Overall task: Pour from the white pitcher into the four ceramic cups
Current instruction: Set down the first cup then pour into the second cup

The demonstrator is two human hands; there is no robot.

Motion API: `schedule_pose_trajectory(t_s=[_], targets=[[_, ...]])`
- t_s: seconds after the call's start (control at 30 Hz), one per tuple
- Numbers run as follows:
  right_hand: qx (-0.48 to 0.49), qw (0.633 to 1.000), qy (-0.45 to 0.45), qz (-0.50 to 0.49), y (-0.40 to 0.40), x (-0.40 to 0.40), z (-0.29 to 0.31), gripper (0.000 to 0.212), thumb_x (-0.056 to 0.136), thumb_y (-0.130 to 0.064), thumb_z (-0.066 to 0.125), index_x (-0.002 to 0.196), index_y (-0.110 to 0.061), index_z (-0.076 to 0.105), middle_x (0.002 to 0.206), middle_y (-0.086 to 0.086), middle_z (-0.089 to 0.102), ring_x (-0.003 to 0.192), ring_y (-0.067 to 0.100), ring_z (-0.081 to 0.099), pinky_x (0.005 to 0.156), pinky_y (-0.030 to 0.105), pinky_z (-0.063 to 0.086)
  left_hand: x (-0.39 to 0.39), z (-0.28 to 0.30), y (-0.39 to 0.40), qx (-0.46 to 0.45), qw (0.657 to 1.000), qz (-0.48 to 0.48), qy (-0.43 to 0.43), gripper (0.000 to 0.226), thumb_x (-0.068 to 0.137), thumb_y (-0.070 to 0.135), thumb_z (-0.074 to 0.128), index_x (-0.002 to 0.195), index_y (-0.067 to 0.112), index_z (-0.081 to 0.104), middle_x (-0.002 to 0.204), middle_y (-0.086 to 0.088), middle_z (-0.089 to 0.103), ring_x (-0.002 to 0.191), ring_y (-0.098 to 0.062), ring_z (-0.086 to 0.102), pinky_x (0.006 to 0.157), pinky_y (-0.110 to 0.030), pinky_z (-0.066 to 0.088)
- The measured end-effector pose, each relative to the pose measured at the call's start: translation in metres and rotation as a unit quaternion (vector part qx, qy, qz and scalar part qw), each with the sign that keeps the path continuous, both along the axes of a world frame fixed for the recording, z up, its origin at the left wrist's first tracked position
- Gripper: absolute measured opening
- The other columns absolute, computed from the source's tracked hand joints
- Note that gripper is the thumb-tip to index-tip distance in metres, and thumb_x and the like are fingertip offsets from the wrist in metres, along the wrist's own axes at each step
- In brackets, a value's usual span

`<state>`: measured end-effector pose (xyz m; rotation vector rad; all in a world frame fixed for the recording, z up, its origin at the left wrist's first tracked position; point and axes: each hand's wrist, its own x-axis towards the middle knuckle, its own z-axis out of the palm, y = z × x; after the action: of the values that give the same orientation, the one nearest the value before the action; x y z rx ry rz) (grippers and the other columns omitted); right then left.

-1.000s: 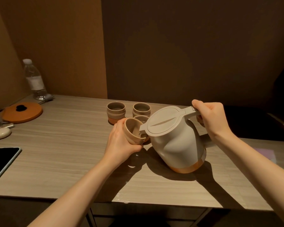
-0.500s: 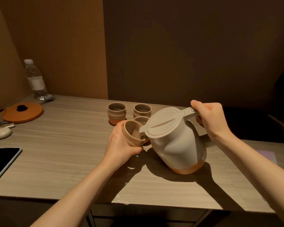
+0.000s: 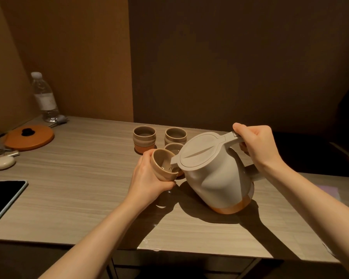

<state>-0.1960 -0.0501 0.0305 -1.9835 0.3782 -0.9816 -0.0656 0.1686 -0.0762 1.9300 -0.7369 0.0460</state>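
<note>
The white pitcher (image 3: 218,174), with a tan band at its base, is tilted to the left, its base edge resting on the table (image 3: 79,178). My right hand (image 3: 258,146) grips its handle, thumb on the lid lever. My left hand (image 3: 149,178) holds one ceramic cup (image 3: 162,168) tilted toward the spout, which reaches over the cup's rim. A little liquid shows inside this cup. Behind stand three more cups: one at the back left (image 3: 144,138), one at the back right (image 3: 175,135), and one (image 3: 173,148) partly hidden by the held cup and the spout.
A dark phone (image 3: 4,196) lies near the table's left front edge. Further back on the left are an orange round lid (image 3: 30,137), a small white oval case (image 3: 3,162), cables and a plastic water bottle (image 3: 44,97). Walls close off the back.
The pitcher and the held cup stay together in nearly the same place; the pitcher has tipped slightly further toward the cup. The other cups have not moved.
</note>
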Motion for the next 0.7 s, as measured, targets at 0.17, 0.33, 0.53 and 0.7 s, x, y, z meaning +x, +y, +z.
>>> schedule_pose_trajectory(t_s=[0.17, 0.33, 0.53, 0.7], targets=[[-0.011, 1.000, 0.003, 0.000, 0.0001, 0.0016, 0.0000, 0.055, 0.094, -0.025, 0.057, 0.051, 0.009, 0.051, 0.046, 0.009, 0.043, 0.041, 0.011, 0.037, 0.049, 0.014, 0.034, 0.0005, -0.0001, -0.0002, 0.003, 1.000, 0.003, 0.001, 0.099, 0.048, 0.028, 0.093, 0.132, 0.026, 0.041, 0.125, 0.008, 0.054, 0.117, -0.011, 0.050, 0.090, -0.025, 0.043], [-0.011, 1.000, 0.004, 0.005, 0.0021, 0.0026, 0.0013, 0.053, 0.094, -0.024, 0.056, 0.047, -0.001, 0.050, 0.045, 0.007, 0.042, 0.039, 0.009, 0.036, 0.049, 0.013, 0.034, -0.0002, -0.0007, 0.0018, 0.003, 1.000, 0.005, 0.002, 0.099, 0.049, 0.027, 0.093, 0.132, 0.025, 0.041, 0.125, 0.006, 0.054, 0.117, -0.012, 0.050, 0.088, -0.023, 0.041], [-0.010, 1.000, 0.004, 0.006, 0.0040, 0.0043, 0.0020, 0.053, 0.094, -0.024, 0.057, 0.044, -0.006, 0.049, 0.043, 0.006, 0.041, 0.038, 0.007, 0.035, 0.050, 0.014, 0.034, -0.0007, 0.0000, 0.0026, -0.002, 1.000, 0.002, 0.006, 0.097, 0.050, 0.026, 0.093, 0.131, 0.025, 0.041, 0.125, 0.006, 0.054, 0.117, -0.011, 0.050, 0.088, -0.023, 0.040], [-0.008, 1.000, 0.009, 0.002, 0.0034, 0.0040, 0.0023, 0.053, 0.094, -0.024, 0.057, 0.044, -0.006, 0.048, 0.041, 0.002, 0.039, 0.038, 0.008, 0.035, 0.050, 0.014, 0.033, -0.0008, -0.0018, 0.0020, -0.002, 1.000, 0.006, 0.010, 0.098, 0.048, 0.029, 0.093, 0.131, 0.026, 0.041, 0.125, 0.007, 0.054, 0.117, -0.012, 0.050, 0.090, -0.026, 0.043]])
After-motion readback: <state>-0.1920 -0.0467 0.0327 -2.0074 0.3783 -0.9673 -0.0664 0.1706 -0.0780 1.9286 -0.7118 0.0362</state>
